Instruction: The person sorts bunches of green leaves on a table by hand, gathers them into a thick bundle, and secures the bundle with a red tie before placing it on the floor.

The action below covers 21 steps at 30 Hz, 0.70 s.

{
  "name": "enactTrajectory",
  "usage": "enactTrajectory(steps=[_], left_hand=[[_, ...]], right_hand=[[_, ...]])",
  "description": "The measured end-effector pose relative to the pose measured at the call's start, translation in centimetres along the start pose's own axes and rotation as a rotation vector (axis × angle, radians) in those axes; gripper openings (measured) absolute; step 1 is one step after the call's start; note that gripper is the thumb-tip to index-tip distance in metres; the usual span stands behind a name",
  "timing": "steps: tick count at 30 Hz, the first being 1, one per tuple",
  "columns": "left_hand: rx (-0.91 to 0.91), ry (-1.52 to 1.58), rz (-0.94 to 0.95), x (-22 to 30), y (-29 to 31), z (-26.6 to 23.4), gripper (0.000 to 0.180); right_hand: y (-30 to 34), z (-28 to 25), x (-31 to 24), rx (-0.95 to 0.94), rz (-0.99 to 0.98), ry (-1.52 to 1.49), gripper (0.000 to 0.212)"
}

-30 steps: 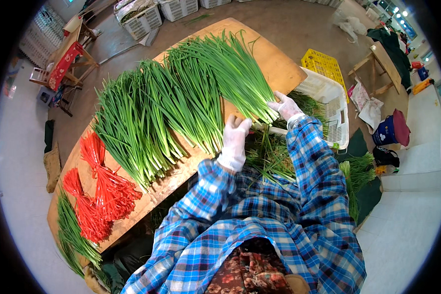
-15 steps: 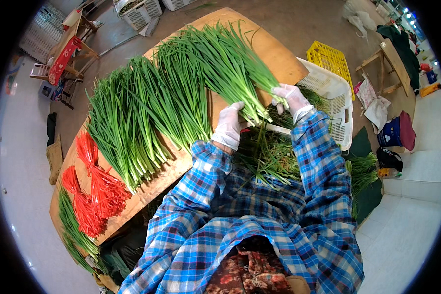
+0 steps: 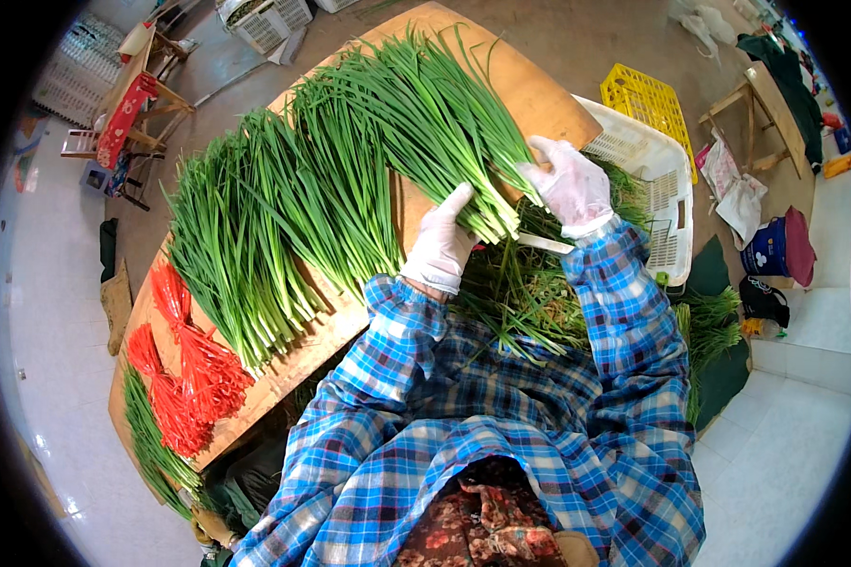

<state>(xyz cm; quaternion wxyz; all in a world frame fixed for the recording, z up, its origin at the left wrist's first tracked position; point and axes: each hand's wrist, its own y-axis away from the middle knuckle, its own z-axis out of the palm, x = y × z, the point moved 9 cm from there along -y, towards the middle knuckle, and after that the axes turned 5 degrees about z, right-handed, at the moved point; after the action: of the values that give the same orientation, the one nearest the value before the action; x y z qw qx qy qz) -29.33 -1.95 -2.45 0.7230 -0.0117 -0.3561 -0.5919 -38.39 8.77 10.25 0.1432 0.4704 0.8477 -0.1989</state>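
Observation:
A bunch of green garlic chives (image 3: 444, 123) lies at the right end of the wooden board, leaves pointing away from me. My left hand (image 3: 444, 236), in a thin white glove, is closed around the pale stem ends, thumb on top. My right hand (image 3: 574, 186), gloved likewise, pinches stalks at the bunch's right side; its fingertips are partly hidden. More chives (image 3: 246, 227) lie side by side to the left. Two bundles of red ties (image 3: 203, 364) rest at the board's left end. Below my hands is a heap of loose chives and trimmings (image 3: 525, 298).
The wooden board (image 3: 539, 90) slants across in front of me. A white crate (image 3: 667, 198) stands right of it, with a yellow crate (image 3: 648, 99) behind. A pale flat strip (image 3: 545, 244) juts out between my hands. Farther right are a blue bucket (image 3: 764, 248) and a wooden stool (image 3: 752, 118).
The small bunch in my right hand has come in against the larger bunch at left. My right hand has moved slightly up, and the left hand's grip has shifted on the stems.

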Motion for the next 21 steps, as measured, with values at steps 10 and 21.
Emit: enactTrajectory(steps=[10,21], left_hand=[[0.168,-0.123,0.033,0.1,0.0,-2.4,0.017],[0.167,-0.166,0.073,0.9,0.2,-2.6,0.013]], right_hand=[[0.6,2.6,-0.5,-0.132,-0.162,0.001,0.032],[1.1,4.6,-2.2,-0.149,-0.452,0.242,0.030]])
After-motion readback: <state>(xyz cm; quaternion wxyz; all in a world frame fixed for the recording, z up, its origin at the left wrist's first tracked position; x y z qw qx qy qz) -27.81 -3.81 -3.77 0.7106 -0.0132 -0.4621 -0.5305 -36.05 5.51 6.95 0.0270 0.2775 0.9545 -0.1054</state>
